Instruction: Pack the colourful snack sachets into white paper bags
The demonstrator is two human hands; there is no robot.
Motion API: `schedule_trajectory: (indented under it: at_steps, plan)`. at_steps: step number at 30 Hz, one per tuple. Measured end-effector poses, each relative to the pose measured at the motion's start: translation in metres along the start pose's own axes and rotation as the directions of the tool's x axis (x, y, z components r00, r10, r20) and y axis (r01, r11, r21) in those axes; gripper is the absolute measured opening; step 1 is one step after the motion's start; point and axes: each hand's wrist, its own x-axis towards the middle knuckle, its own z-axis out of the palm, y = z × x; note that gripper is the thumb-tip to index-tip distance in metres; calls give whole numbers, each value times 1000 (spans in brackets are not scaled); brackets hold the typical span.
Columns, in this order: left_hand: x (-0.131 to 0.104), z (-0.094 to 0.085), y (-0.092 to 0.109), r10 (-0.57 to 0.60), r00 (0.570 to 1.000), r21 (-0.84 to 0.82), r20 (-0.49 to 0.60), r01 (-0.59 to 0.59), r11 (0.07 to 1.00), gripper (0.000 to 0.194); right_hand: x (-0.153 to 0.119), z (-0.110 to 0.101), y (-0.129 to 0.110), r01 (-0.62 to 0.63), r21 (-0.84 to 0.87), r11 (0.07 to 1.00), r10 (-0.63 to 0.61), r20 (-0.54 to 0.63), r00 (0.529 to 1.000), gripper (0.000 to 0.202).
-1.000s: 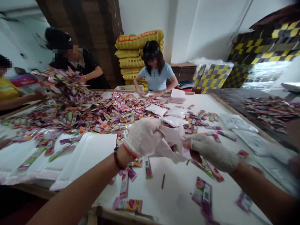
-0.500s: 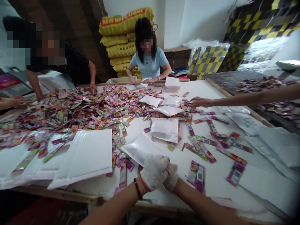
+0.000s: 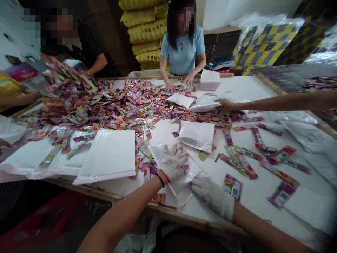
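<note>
A white padded mailer bag [image 3: 181,189] lies at a slant on the table's near edge in front of me. My left hand [image 3: 174,163], in a white knit glove with a dark bracelet at the wrist, rests flat on the bag's upper part, fingers spread. Against the bag's right edge lies my gloved right hand [image 3: 210,193], its fingers stretched toward the bag. Just beyond, a filled white mailer bag [image 3: 197,135] lies on the table. To the left are larger flat white mailers [image 3: 110,151], overlapping, with several sachets on top.
A big heap of colourful stick sachets [image 3: 116,105] covers the left and middle. Loose sachets [image 3: 246,165] scatter on the right. A co-worker's arm [image 3: 273,100] reaches in from the right to a white packet [image 3: 205,103]. Two people work across the table. A white stack [image 3: 210,80] stands there.
My hands have moved from together at the bag's near end to apart, the left one now spread on it. The person at far left has lifted a mass of sachets. The view has shifted.
</note>
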Motion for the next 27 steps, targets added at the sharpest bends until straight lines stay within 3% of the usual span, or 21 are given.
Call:
schedule_trajectory:
  at_steps: [3, 9, 14, 16, 21, 24, 27]
  plan:
    - [-5, 18, 3, 77, 995, 31, -69, -75, 997, 44, -3, -3, -1, -23, -82, 996, 28, 66, 997, 21]
    - [5, 15, -18, 392, 919, 36, -31, -391, 920, 44, 49, -13, -15, -125, -200, 972, 173, 246, 954, 27]
    - [1, 25, -20, 367, 926, 61, -90, -363, 930, 42, 63, -24, -15, -68, -220, 973, 136, 312, 940, 22]
    - [1, 27, -20, 386, 919, 56, -85, -382, 922, 43, 58, -26, -11, -33, -210, 977, 98, 310, 946, 22]
    - [8, 24, -29, 469, 880, 29, -74, -469, 883, 45, 45, -22, -13, 11, -189, 982, 24, 179, 984, 24]
    - [12, 23, -36, 507, 859, 4, -74, -508, 861, 50, 29, -27, -34, 19, -85, 996, -9, 114, 993, 23]
    - [13, 21, -38, 519, 853, -10, -53, -520, 854, 53, 7, -41, -55, -8, 276, 961, -23, 107, 994, 20]
